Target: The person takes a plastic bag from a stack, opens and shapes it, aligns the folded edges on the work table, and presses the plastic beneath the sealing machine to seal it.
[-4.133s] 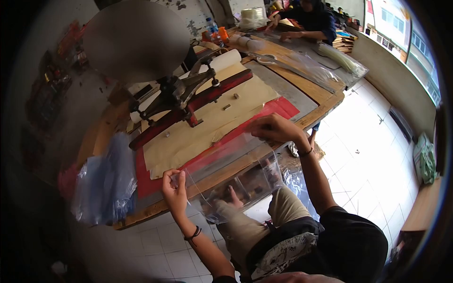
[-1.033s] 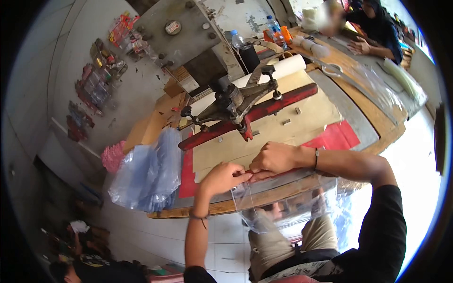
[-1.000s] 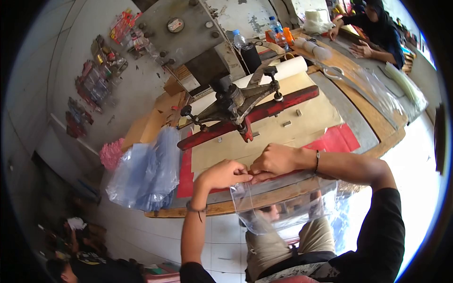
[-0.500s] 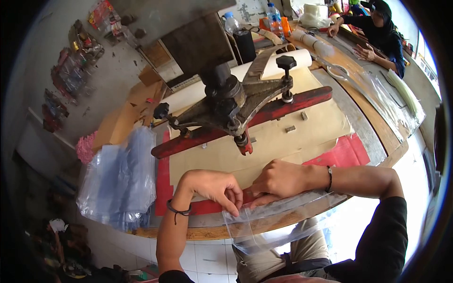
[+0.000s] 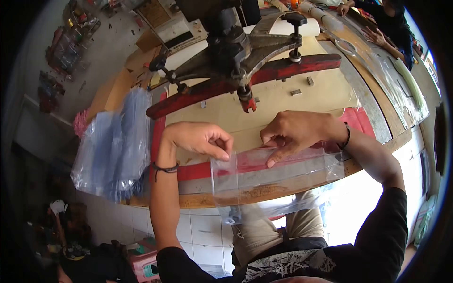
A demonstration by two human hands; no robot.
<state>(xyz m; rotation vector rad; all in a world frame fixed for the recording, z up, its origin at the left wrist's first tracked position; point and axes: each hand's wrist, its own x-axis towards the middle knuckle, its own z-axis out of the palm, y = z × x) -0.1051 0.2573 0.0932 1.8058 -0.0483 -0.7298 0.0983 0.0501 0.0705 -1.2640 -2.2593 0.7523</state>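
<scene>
A clear plastic sleeve (image 5: 264, 191), with a crease near its left end, lies over the table's front edge and hangs down over the lap. Its upper left corner is pinched between the thumb and fingers of my left hand (image 5: 200, 139). Over the upper edge, right of the middle, is my right hand (image 5: 302, 132); its thumb is stretched down across the plastic, apart from the curled fingers. Beneath the sleeve's upper part lies a red strip (image 5: 193, 170) along the table's front. Behind both hands stands a press head with a red bar (image 5: 302, 67).
Stacked bluish plastic sleeves (image 5: 111, 151) lie at the table's left. Small metal blocks (image 5: 296, 92) rest on the beige sheet (image 5: 321, 96) under the press. A co-worker's hand (image 5: 374, 36) is at the far right, near a roll of clear plastic (image 5: 321, 16).
The view has tilted down, so everything sits higher. My right hand has lifted and opened, its thumb moving away from the fingers. The left hand keeps its pinch on the sleeve corner.
</scene>
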